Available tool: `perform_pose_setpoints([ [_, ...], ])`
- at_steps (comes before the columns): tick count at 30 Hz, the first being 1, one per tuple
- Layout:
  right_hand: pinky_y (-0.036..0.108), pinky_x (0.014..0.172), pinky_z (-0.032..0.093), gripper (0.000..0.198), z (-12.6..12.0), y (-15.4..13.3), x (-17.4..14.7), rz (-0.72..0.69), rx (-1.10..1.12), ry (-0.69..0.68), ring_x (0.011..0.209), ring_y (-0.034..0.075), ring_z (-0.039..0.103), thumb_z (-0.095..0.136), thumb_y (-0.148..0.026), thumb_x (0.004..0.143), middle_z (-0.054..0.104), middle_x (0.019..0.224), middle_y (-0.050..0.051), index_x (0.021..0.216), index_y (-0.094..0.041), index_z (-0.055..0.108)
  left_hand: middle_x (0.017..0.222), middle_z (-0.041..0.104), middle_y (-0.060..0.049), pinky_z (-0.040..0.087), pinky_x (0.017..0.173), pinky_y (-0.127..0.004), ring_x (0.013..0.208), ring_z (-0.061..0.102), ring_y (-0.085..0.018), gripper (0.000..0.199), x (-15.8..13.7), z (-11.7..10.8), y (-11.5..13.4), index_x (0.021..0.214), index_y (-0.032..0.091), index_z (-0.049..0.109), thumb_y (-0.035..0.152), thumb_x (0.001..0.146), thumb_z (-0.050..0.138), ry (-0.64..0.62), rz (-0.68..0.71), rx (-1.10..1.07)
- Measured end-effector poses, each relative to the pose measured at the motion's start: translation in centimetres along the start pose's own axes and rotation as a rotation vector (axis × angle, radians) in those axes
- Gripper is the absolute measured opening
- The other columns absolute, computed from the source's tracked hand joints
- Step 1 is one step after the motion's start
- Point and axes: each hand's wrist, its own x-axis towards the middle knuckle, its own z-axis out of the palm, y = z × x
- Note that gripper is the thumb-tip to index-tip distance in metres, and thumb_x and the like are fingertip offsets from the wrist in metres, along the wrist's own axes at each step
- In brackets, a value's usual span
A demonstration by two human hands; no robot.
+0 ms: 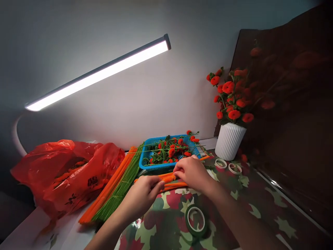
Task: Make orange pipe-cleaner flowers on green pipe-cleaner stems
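Note:
My left hand [145, 191] and my right hand [193, 172] are close together over the table, both with fingers pinched. Between them stretches a short orange pipe cleaner piece [169, 178], which looks bent or coiled; its ends are hidden by my fingers. More orange pipe cleaners [173, 186] lie on the table just below and behind it. Beyond my hands stands a blue basket [142, 162] of red pipe-cleaner flowers [171, 152] with green stems. Nearer to me sits a roll of green tape [195, 221].
Bundles of orange pipe cleaners [114, 184] and green pipe cleaners [122, 194] lie left, beside a red plastic bag [73, 173]. A white ribbed vase [230, 141] with red flowers stands right, near two tape rolls [221, 164]. A lit lamp [101, 73] hangs above the camouflage-patterned cover [166, 225].

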Motion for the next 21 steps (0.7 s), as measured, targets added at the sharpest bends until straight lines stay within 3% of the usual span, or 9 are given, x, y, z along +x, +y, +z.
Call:
perform_pose_setpoints([
  [3,0.032,0.075,0.032,0.017,0.9,-0.8,0.0,-0.014,-0.105,0.234,0.067,0.015,0.061,0.062,-0.013,0.083,0.071,0.072,0.001,0.068,-0.018,0.068,0.052,0.038,0.004,0.020,0.049,-0.024,0.051,0.031,-0.012,0.041,0.3,0.9,0.5,0.056,0.018,0.053,0.048,0.084,0.052,0.148,-0.014,-0.106],
  [6,0.031,0.072,0.031,0.016,1.7,-1.2,-0.4,-0.093,-0.105,0.487,0.072,0.016,0.061,0.059,-0.016,0.088,0.069,0.072,0.002,0.075,-0.017,0.068,0.054,0.042,0.004,0.024,0.050,-0.022,0.053,0.034,-0.012,0.038,0.4,1.6,0.9,0.061,0.017,0.057,0.050,0.080,0.055,0.231,-0.019,-0.364],
  [9,0.031,0.070,0.033,0.016,2.2,-1.4,-0.7,-0.166,0.031,0.656,0.063,0.013,0.056,0.056,-0.020,0.090,0.064,0.064,0.001,0.081,-0.018,0.070,0.047,0.025,0.010,0.017,0.045,-0.021,0.045,0.019,-0.008,0.039,0.2,2.3,1.1,0.068,0.017,0.056,0.055,0.076,0.060,0.166,-0.117,-0.767],
  [11,0.030,0.069,0.036,0.015,2.2,-1.5,-0.7,-0.175,0.212,0.672,0.061,0.013,0.054,0.058,-0.024,0.089,0.061,0.062,0.000,0.083,-0.019,0.071,0.045,0.015,0.013,0.012,0.042,-0.021,0.043,0.009,-0.007,0.039,0.1,2.5,1.2,0.069,0.018,0.052,0.055,0.072,0.065,0.074,-0.156,-1.013],
  [14,0.028,0.062,0.040,0.014,1.2,-1.1,-0.3,-0.133,0.621,0.539,0.062,0.013,0.055,0.065,-0.032,0.083,0.061,0.065,0.000,0.080,-0.020,0.072,0.045,0.015,0.014,0.011,0.041,-0.021,0.042,0.007,-0.005,0.038,0.1,2.2,1.0,0.068,0.018,0.051,0.052,0.071,0.069,-0.014,-0.086,-1.165],
  [17,0.024,0.053,0.040,0.021,-0.9,0.0,0.2,-0.110,0.949,0.203,0.057,0.011,0.053,0.075,-0.039,0.071,0.058,0.063,-0.002,0.069,-0.018,0.070,0.046,0.015,0.013,0.012,0.042,-0.021,0.042,0.009,-0.006,0.040,0.2,1.1,0.5,0.067,0.017,0.053,0.055,0.077,0.063,-0.155,0.051,-1.053],
  [19,0.023,0.050,0.038,0.021,-2.6,1.0,0.3,-0.114,0.971,-0.096,0.053,0.009,0.049,0.078,-0.037,0.066,0.056,0.059,-0.003,0.064,-0.017,0.070,0.047,0.021,0.011,0.012,0.043,-0.022,0.043,0.015,-0.006,0.042,0.2,0.0,0.3,0.064,0.015,0.056,0.053,0.079,0.063,-0.266,0.106,-0.901],
  [21,0.022,0.049,0.039,0.019,-3.9,1.9,0.2,-0.092,0.900,-0.313,0.054,0.010,0.051,0.079,-0.034,0.066,0.059,0.060,-0.001,0.068,-0.016,0.072,0.050,0.028,0.008,0.013,0.044,-0.022,0.047,0.019,-0.007,0.041,0.0,-1.0,0.2,0.064,0.012,0.061,0.050,0.082,0.060,-0.323,0.144,-0.720],
])
